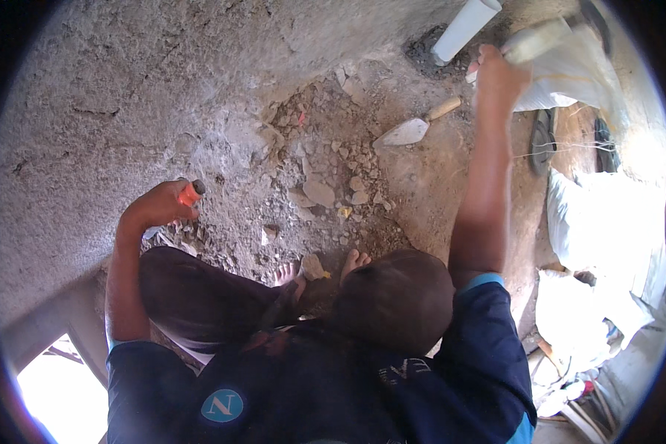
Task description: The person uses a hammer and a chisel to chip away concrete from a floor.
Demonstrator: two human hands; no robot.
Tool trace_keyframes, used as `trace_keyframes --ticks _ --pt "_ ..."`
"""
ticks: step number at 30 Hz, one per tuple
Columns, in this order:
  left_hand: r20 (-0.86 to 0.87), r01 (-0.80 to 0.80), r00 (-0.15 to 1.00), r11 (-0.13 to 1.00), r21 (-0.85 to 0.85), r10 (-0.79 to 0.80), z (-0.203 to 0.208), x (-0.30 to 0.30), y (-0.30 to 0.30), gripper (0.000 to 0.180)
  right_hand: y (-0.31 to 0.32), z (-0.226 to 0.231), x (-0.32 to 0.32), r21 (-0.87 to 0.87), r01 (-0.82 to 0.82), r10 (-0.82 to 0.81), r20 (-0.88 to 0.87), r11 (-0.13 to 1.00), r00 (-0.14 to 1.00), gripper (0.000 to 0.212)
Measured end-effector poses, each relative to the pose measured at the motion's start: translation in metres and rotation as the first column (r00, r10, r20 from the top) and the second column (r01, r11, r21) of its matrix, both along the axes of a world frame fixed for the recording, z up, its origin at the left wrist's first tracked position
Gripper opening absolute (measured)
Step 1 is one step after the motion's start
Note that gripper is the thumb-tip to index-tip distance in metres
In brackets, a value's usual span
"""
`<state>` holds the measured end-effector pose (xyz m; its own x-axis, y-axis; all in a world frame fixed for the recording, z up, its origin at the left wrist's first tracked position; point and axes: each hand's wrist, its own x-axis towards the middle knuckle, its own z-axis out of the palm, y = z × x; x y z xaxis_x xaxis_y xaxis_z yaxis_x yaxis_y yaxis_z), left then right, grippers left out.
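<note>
My left hand (159,206) is closed round an orange-sleeved tool (191,194) with a dark, round end, close to the rough wall on the left. The rest of that tool is hidden by my fingers, so its exact kind does not show. At the far right, my stretched-out right hand (502,74) is a fist around a pale, thick object (536,41), smeared by motion. A bit of pinkish red pokes out on the fist's other side. Just beyond this hand, a white pipe (462,33) stands tilted in a dark patch at the wall's foot. A trowel (408,132) with a wooden handle lies nearer.
Broken stones and loose rubble (318,194) cover the ground before my bare feet. Dark sandals (542,140) lie at the right, beside white sacks (607,214) and a translucent sheet (577,70). A bright opening (63,392) is at the lower left.
</note>
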<state>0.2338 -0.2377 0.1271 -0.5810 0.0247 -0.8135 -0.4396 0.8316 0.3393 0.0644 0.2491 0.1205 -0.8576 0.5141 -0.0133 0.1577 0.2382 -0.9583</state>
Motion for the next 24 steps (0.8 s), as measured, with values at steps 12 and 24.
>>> trace_keyframes --ticks 12,24 --pt "0.041 0.036 0.998 0.999 0.016 -0.037 0.0 -0.009 0.009 0.029 -0.028 -0.078 0.047 0.156 -0.298 0.191 0.481 0.942 0.855 0.045" --pt "-0.064 0.065 0.996 0.998 0.015 -0.063 0.009 -0.01 0.014 0.027 -0.048 -0.242 0.088 0.408 -0.635 0.269 0.66 0.656 0.701 0.036"
